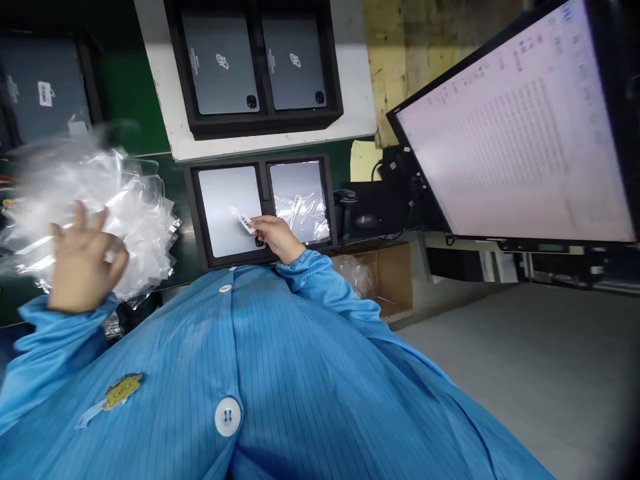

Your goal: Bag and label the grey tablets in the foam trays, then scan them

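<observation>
Over a heap of clear plastic bags on the left, my left hand is open, its fingers spread. Whether it touches the bags I cannot tell. Between thumb and fingers, my right hand pinches a small white barcode label. It is just above the bare silver-grey tablet in the left compartment of a black tray, near the camera corner. In the tray's right compartment lies a second tablet, covered by a clear bag with a barcode label showing.
Beyond stands another black tray with two grey tablets, on a white board. At the far left lies a tray with a labelled tablet. A monitor, scanner, mouse and open cardboard box are on the right.
</observation>
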Tool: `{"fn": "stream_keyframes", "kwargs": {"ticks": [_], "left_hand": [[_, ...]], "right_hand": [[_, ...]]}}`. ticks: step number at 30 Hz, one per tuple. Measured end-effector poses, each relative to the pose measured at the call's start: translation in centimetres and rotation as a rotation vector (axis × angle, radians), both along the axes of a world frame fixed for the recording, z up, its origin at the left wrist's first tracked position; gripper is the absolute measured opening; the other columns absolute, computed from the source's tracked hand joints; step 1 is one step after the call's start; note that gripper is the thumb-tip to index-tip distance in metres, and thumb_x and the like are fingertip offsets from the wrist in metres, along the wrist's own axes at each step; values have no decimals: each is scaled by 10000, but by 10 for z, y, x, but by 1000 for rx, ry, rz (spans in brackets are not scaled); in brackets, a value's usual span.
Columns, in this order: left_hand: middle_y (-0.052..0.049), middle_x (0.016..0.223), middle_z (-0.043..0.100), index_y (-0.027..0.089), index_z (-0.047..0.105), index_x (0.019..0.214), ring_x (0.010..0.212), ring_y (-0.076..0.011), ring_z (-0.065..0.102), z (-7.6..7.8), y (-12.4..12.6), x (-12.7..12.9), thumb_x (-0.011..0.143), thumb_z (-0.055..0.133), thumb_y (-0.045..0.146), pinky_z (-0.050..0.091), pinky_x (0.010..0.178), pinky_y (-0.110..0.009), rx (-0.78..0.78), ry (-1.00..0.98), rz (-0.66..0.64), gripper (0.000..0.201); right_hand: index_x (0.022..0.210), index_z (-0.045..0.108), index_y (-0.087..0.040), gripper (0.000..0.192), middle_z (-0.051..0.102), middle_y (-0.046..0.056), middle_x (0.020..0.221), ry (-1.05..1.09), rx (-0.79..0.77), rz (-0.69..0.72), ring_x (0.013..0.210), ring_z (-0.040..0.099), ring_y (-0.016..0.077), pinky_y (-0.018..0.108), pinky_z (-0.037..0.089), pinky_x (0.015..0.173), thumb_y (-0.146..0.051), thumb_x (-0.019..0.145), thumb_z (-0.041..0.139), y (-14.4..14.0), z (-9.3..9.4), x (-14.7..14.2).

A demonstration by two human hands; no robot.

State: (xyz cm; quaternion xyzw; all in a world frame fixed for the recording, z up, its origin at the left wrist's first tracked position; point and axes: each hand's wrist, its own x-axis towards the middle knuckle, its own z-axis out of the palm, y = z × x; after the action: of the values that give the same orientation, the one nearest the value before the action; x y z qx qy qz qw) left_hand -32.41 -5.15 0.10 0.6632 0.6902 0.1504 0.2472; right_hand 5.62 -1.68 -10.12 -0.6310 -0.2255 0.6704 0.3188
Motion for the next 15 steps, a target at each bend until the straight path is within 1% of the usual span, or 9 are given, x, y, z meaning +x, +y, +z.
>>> {"fn": "stream_keyframes", "kwargs": {"ticks": [1, 2, 4, 5, 7, 8, 10, 13, 15], "left_hand": [[51, 1672, 386, 234, 610, 911, 1618, -409, 144, -15, -2, 6, 864, 585, 626, 74, 1218, -812, -96, 48, -63, 395], [-23, 1713, 300, 220, 609, 985, 1619, -434, 101, -31, -5, 13, 863, 587, 637, 103, 1186, -846, -198, 86, -103, 436], [-147, 1744, 135, 173, 580, 1203, 1612, -474, 6, -61, -14, 27, 872, 600, 682, 114, 1135, -891, -354, 141, -120, 607], [-181, 1743, 85, 149, 547, 1285, 1606, -487, -35, -73, -20, 33, 880, 602, 706, 87, 1123, -903, -385, 175, -129, 691], [-206, 1740, 74, 131, 516, 1354, 1599, -501, -73, -87, -28, 41, 893, 605, 728, 22, 1109, -915, -354, 235, -151, 759], [-208, 1740, 90, 137, 507, 1376, 1599, -503, -68, -89, -31, 43, 898, 614, 720, 13, 1108, -917, -323, 247, -142, 761], [-207, 1738, 135, 160, 456, 1458, 1603, -503, -27, -84, -30, 43, 893, 655, 685, 25, 1129, -907, -278, 240, -87, 797], [-229, 1719, 209, 162, 281, 1601, 1602, -505, 42, -62, -17, 36, 859, 731, 605, 100, 1176, -871, -295, 229, 36, 974], [-264, 1704, 217, 115, 244, 1605, 1595, -517, 57, -45, -6, 34, 817, 764, 547, 165, 1179, -856, -277, 251, 83, 1038]], "right_hand": [[795, 756, -183, 214, 711, 7, 712, 4, 0, -1, 652, 633, 128, 207, 432, 508, -298, 683, 898, 0, 2, 0], [800, 756, -184, 213, 714, 8, 721, 7, 2, -2, 661, 639, 131, 207, 438, 513, -299, 689, 897, 0, 4, 0], [806, 758, -185, 216, 722, 10, 740, 6, 6, 4, 676, 647, 133, 206, 441, 517, -304, 692, 897, -1, 7, 1], [809, 758, -184, 224, 725, 12, 749, 0, 9, 10, 682, 651, 135, 205, 441, 518, -311, 690, 900, -1, 9, 1], [817, 760, -181, 250, 729, 15, 761, -14, 21, 18, 693, 658, 139, 206, 447, 525, -332, 683, 908, -3, 12, 3], [821, 762, -180, 262, 730, 16, 762, -19, 31, 16, 695, 660, 141, 210, 453, 530, -343, 680, 910, -4, 14, 5], [823, 763, -176, 276, 727, 16, 750, -22, 50, -2, 690, 662, 147, 220, 469, 544, -354, 673, 912, -7, 15, 9], [802, 746, -174, 261, 713, 11, 714, -25, 50, -44, 678, 674, 155, 228, 491, 557, -330, 665, 905, -13, 16, 17], [773, 720, -176, 236, 703, 10, 697, -48, 33, -67, 685, 696, 164, 227, 511, 567, -305, 667, 888, -18, 16, 22]]}}
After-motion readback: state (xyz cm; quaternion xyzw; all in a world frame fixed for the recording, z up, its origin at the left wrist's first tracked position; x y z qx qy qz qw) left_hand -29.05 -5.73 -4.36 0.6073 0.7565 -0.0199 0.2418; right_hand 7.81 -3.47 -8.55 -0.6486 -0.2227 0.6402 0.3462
